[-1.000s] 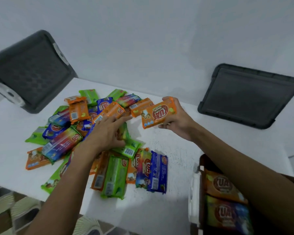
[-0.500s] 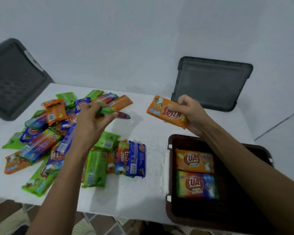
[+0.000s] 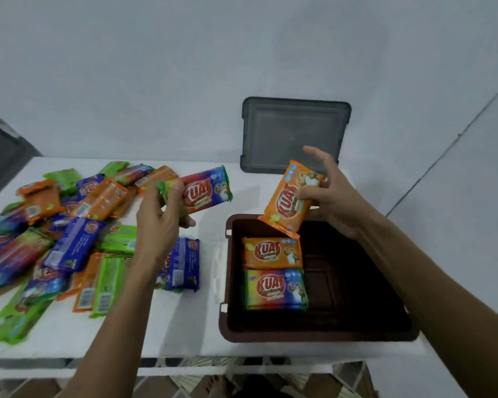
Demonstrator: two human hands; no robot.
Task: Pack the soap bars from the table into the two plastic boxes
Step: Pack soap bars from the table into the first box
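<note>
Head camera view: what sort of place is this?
Likely a plain room at home or in a small shop: a white table against a bare wall, a heap of wrapped soap bars beside a brown box, patterned floor tiles below.

The pile of soap bars [image 3: 69, 239] lies on the left of the surface [image 3: 184, 326], with the box [image 3: 314, 336] on the right at the near edge. In the box's left half, the far packed bar [image 3: 272, 252] touches the near packed bar [image 3: 275, 288]. The lid [image 3: 293, 133] stands behind the box.
</note>
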